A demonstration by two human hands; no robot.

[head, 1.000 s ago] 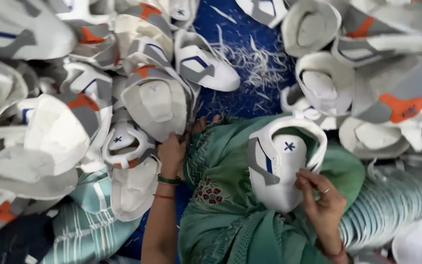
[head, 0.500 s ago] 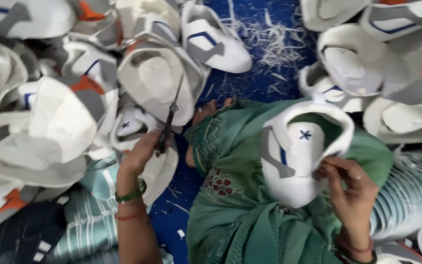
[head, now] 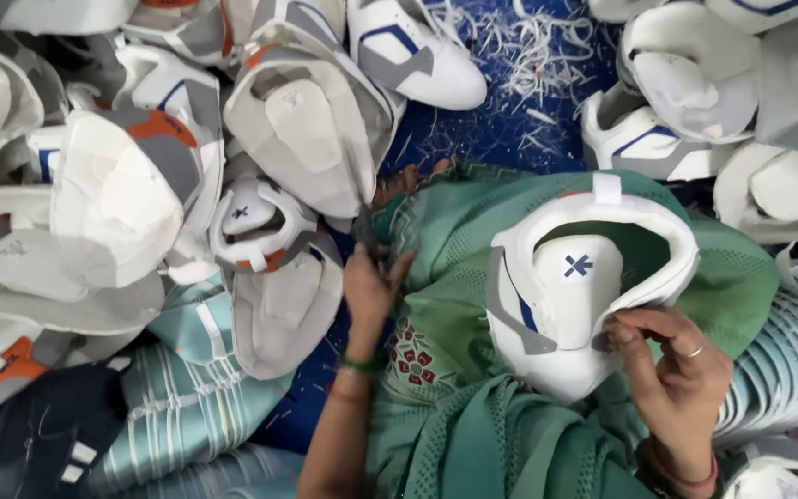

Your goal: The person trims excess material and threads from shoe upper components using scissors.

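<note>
Shoe uppers are crowding in on all sides, w/ little free room; only a strip of blue floor cloth [head: 473, 139] w/ white trimmings [head: 528, 46] is showing up top. Since half a sec ago the left hand [head: 371, 286] is lying lower by the green garment [head: 454, 277], fingers loosely curled; can't tell if it's holding anything. Right hand [head: 671, 370] is pinching the white shoe upper [head: 584, 286] on the lap: grey side strip, blue cross mark, opening facing up.

White offcut strips [head: 528, 55] litter the blue floor sheet [head: 473, 139] beside striped fabric [head: 177, 416].
</note>
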